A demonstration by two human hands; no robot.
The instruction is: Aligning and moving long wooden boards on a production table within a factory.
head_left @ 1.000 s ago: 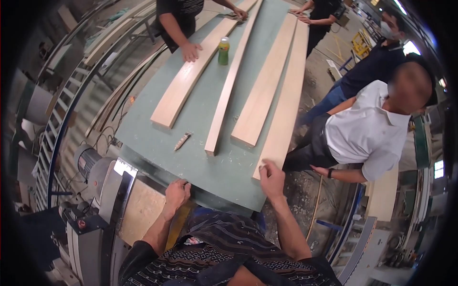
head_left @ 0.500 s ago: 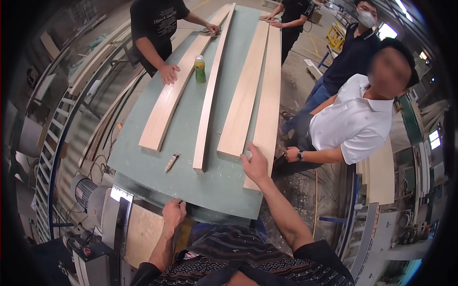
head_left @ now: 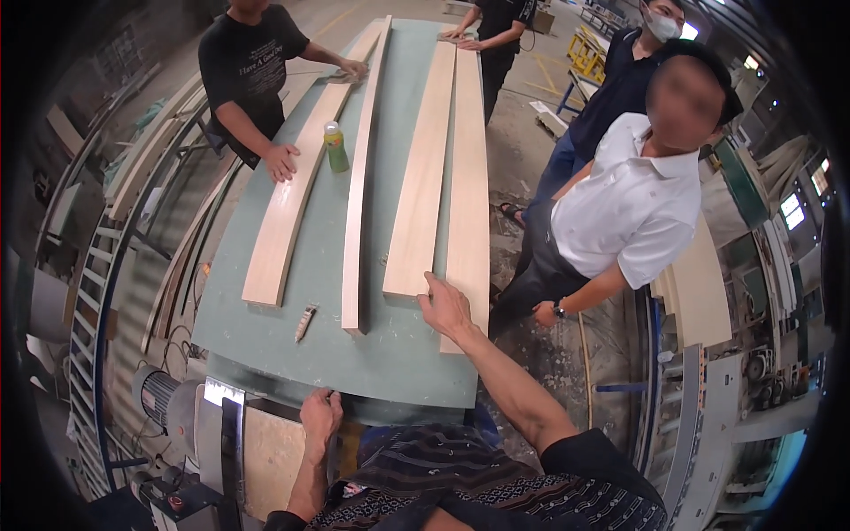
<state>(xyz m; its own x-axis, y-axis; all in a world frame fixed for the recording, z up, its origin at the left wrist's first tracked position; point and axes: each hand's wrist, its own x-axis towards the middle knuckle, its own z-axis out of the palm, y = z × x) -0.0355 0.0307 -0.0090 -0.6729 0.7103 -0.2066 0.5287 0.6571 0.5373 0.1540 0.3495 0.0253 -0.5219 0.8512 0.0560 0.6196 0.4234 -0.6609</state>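
My right hand (head_left: 450, 310) reaches over the table with its fingers apart, the fingertips at the near right corner of a wide pale board (head_left: 416, 203). Its palm is above the near part of another pale board (head_left: 467, 221) on the right. By the table's near edge, my left hand (head_left: 320, 419) is closed with curled fingers; what they hold, if anything, is hidden. Left of those boards lie a narrow pale strip (head_left: 358, 221) on edge and a further wide board (head_left: 282, 232). Between them stands a green bottle (head_left: 336, 149); a small tube (head_left: 305, 324) lies nearer.
The green-topped table (head_left: 252, 350) carries the boards. A person in black (head_left: 243, 75) works at the left board; another person's hands (head_left: 465, 40) rest on the right boards' far end. A person in a white shirt (head_left: 629, 195) stands right. A motor (head_left: 155, 394) is at lower left.
My right hand has moved left from the rightmost board to the near corner of the board beside it. My left hand stays near the table edge. The whole view has shifted.
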